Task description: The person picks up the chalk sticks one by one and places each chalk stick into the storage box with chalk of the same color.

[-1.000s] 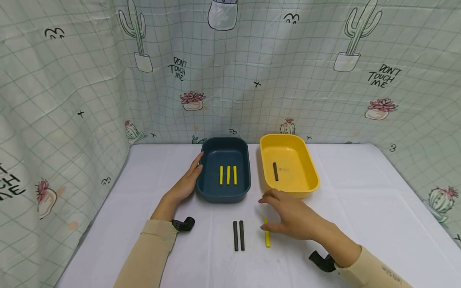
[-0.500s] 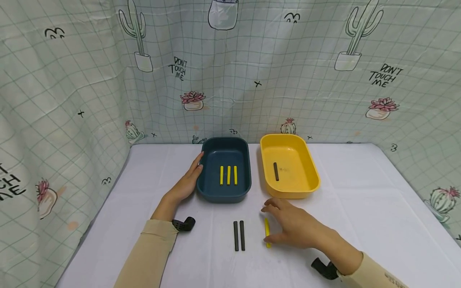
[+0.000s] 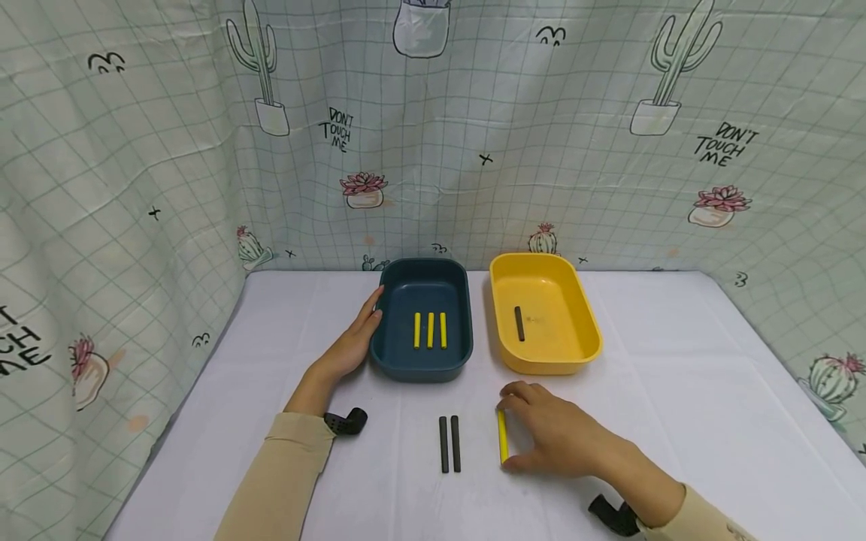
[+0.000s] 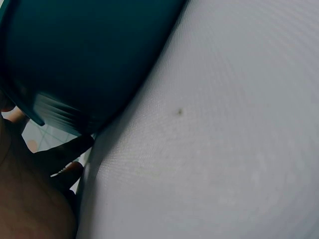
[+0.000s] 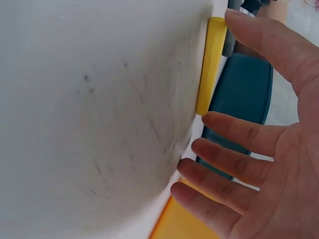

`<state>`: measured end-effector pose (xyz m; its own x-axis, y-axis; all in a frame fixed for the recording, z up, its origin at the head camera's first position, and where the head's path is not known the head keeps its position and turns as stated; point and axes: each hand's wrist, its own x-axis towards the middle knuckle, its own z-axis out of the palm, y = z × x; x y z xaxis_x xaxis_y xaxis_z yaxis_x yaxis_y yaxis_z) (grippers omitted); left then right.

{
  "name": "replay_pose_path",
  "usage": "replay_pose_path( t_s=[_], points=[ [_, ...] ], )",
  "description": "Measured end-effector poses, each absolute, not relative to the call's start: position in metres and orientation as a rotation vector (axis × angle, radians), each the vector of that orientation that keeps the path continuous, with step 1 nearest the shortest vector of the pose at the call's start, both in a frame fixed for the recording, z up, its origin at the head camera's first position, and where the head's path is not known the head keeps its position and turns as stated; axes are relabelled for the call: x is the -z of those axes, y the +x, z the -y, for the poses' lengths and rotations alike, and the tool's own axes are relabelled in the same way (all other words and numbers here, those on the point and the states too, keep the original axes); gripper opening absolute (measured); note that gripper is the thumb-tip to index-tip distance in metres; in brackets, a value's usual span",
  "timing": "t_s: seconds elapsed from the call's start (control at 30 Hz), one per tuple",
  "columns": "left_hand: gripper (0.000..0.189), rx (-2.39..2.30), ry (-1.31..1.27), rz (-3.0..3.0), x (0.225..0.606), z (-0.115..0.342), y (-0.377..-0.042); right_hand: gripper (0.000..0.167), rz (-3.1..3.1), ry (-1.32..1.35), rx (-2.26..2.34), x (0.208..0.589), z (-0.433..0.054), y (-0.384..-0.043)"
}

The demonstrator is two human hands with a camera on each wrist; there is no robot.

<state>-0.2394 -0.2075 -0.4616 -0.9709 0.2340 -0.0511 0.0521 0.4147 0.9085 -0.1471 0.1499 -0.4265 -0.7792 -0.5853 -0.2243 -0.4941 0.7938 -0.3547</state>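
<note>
My right hand (image 3: 564,434) pinches a yellow stick (image 3: 503,437) lengthwise on the white table. In the right wrist view, the thumb is at one end of the stick (image 5: 211,67) and the index fingertip at the other; the other fingers are spread. My left hand (image 3: 348,346) rests against the left wall of a dark blue bin (image 3: 421,373), fingers extended. Several matching yellow sticks (image 3: 430,330) lie side by side in that bin. Two dark grey sticks (image 3: 449,445) lie parallel on the table, left of my right hand.
A yellow bin (image 3: 558,367) stands to the right of the blue one, with one dark grey stick (image 3: 519,324) inside. Behind both bins hangs a cactus-print curtain (image 3: 433,150). The white table (image 3: 670,376) extends to both sides.
My right hand has moved down toward me, and its thumb and index finger have come to the two ends of the yellow stick. The left hand stays on the blue bin.
</note>
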Motion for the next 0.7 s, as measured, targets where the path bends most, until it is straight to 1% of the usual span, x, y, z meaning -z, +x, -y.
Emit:
replay_pose_path(
  t_s=[0.7],
  points=[
    [0.055, -1.583, 0.251, -2.505, 0.4634, 0.2078, -0.2394, 0.073, -2.672, -0.831, 0.383, 0.4288, -0.1497, -0.1475]
  ],
)
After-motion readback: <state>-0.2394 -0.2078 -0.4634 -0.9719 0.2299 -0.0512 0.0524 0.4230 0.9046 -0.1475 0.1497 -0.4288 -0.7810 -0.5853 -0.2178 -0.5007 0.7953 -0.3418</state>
